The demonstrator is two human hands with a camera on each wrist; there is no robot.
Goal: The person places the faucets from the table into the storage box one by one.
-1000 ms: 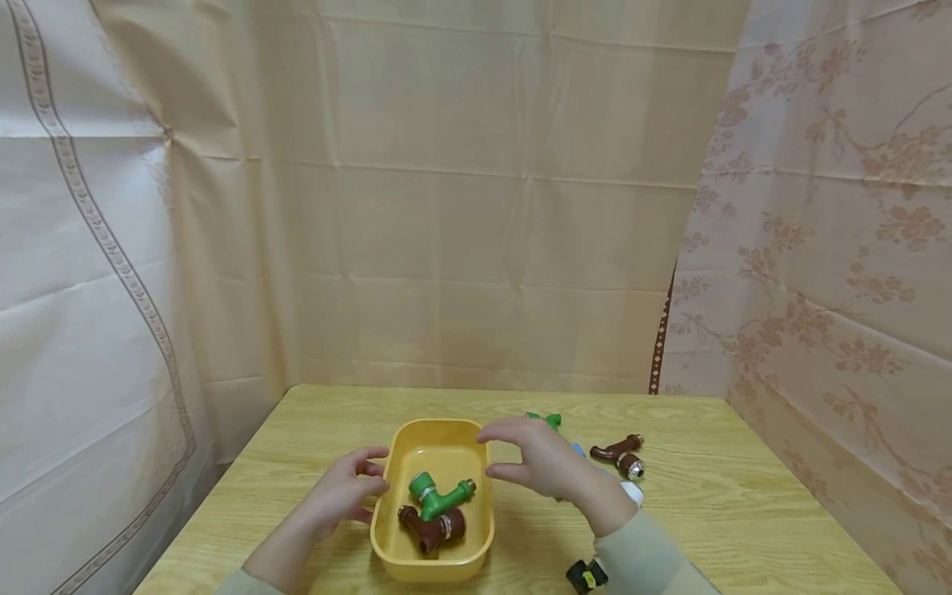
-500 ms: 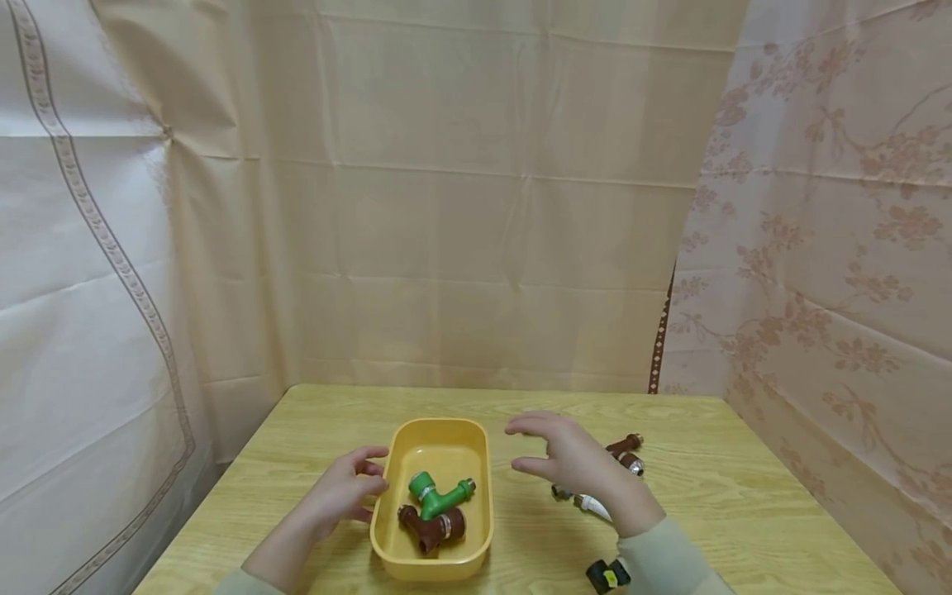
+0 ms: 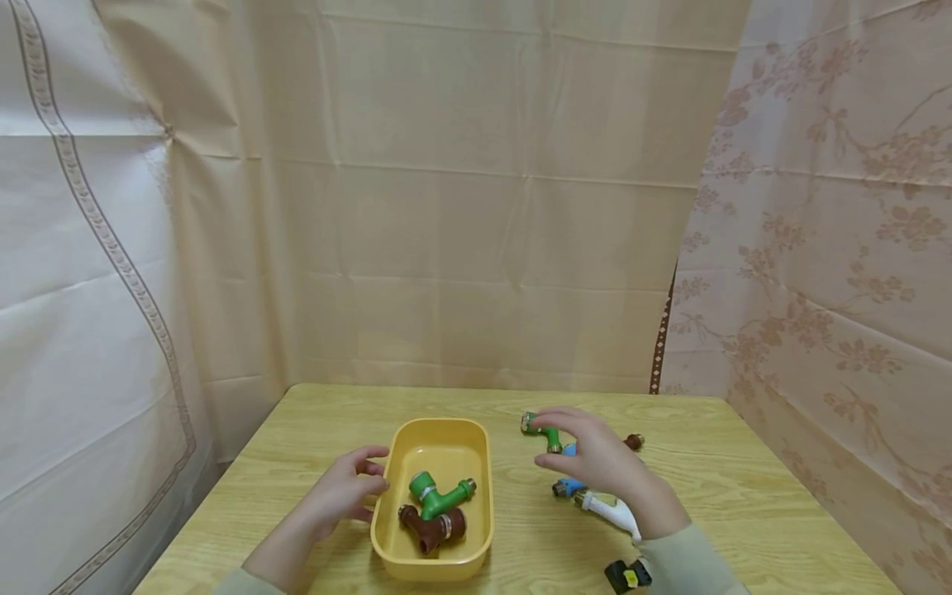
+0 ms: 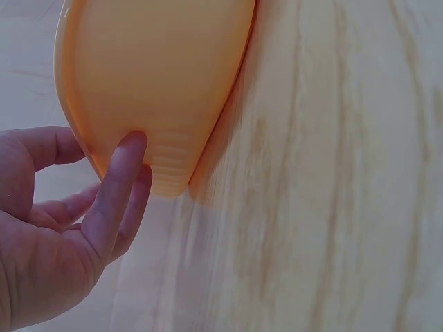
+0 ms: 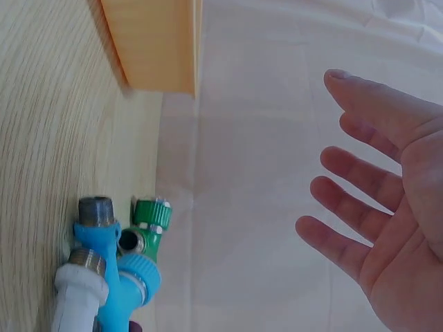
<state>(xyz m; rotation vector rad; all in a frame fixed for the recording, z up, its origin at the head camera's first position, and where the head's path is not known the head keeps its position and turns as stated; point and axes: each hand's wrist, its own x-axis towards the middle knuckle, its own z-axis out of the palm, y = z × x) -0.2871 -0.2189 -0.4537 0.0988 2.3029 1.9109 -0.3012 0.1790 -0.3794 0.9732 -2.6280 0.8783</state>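
In the head view a yellow plastic tub (image 3: 435,572) holds a green tap (image 3: 446,498) and a brown tap (image 3: 431,529). My left hand (image 3: 345,493) rests against the tub's left side, thumb up by the rim; in the left wrist view its fingertips touch the outer wall (image 4: 173,83). To the right of the tub my right hand (image 3: 595,450) hovers with fingers spread and nothing in them. Around and below it lie another green tap (image 3: 551,436), a blue tap (image 5: 104,242) and a white tap (image 3: 613,514). A second brown tap (image 3: 635,442) is mostly hidden behind this hand.
All of this is on a light wood-grain table (image 3: 744,496). A beige curtain (image 3: 476,207) hangs behind it, with a floral cloth (image 3: 855,289) on the right and a pale cloth (image 3: 82,330) on the left. A small black device (image 3: 627,576) shows beside the right sleeve.
My right hand has drawn away from the tub's right rim and moved right, over the loose taps; the black device shifted along with the sleeve. The left hand and tub have stayed put.
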